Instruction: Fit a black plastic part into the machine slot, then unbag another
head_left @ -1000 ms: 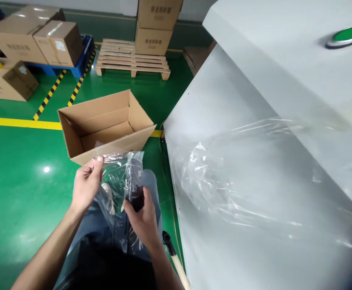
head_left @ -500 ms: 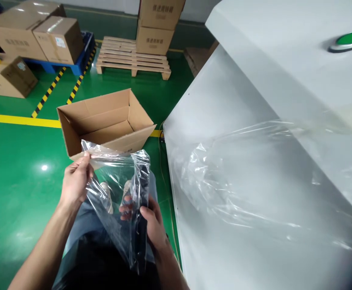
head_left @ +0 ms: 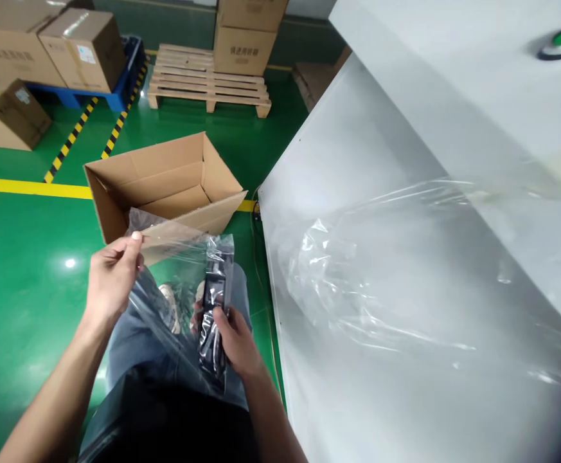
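A clear plastic bag (head_left: 174, 263) stretches between my two hands above my lap. My left hand (head_left: 114, 273) pinches its upper left edge between thumb and fingers. Inside the bag, along its right side, lies a long black part (head_left: 215, 302), its exact kind unclear through the shiny film. My right hand (head_left: 236, 337) grips this part through the plastic, thumb in front and fingers behind. Just beyond the bag, an open cardboard box (head_left: 164, 183) stands on the floor; the bag's top overlaps its near wall.
At my right rises a large white machine panel (head_left: 357, 257) with clear plastic film (head_left: 328, 276) lying against it. Farther off are a wooden pallet (head_left: 184, 80) with stacked cartons (head_left: 241, 51), and a blue pallet (head_left: 130, 71) bearing more cartons (head_left: 82, 54). Yellow tape (head_left: 29, 187) crosses the green floor.
The black part has turned its broader face toward me, and the film is wrapped more closely around it. My left hand has shifted slightly left. The view has tilted down a little.
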